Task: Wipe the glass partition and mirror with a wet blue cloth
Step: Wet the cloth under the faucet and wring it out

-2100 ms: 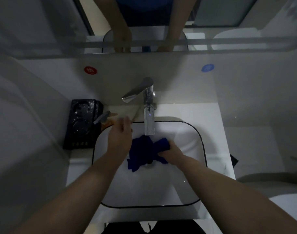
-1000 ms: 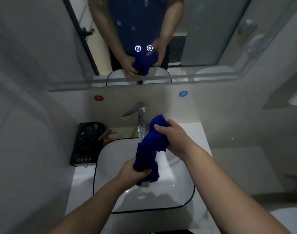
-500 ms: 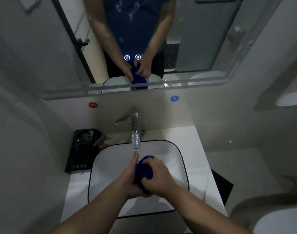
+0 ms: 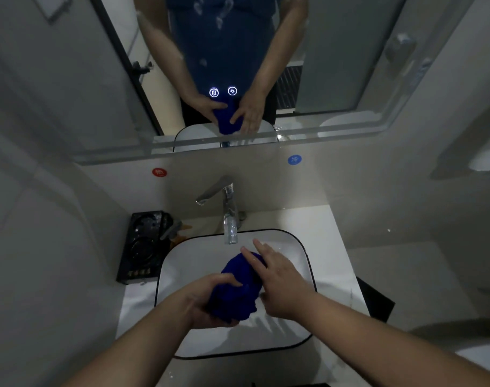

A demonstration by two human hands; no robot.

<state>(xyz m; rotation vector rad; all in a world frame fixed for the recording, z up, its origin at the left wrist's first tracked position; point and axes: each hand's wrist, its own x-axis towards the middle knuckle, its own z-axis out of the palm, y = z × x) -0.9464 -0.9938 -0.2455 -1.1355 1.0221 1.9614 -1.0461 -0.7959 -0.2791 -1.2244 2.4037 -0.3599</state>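
While a black tray [image 4: 143, 248] hugs the surface's [image 4: 326, 236] left edge at nine o'clock, the left hand [image 4: 203, 301] grips the bunched blue cloth [image 4: 236, 289] over the white basin [image 4: 193, 261]. Right hand [image 4: 280, 283], fingers spread, rests against it. Tap [image 4: 228, 209] at twelve, mirror [image 4: 335, 65] above; bare room at three o'clock.

You have two hands, the left hand [image 4: 207, 301] and the right hand [image 4: 280, 283], on one blue cloth [image 4: 236, 289], over one basin [image 4: 302, 339] with one tap [image 4: 228, 208], beneath one mirror [image 4: 335, 65] showing two lit icons [image 4: 214, 92] above two round stickers: one red [image 4: 159, 172], one blue [image 4: 294, 159].
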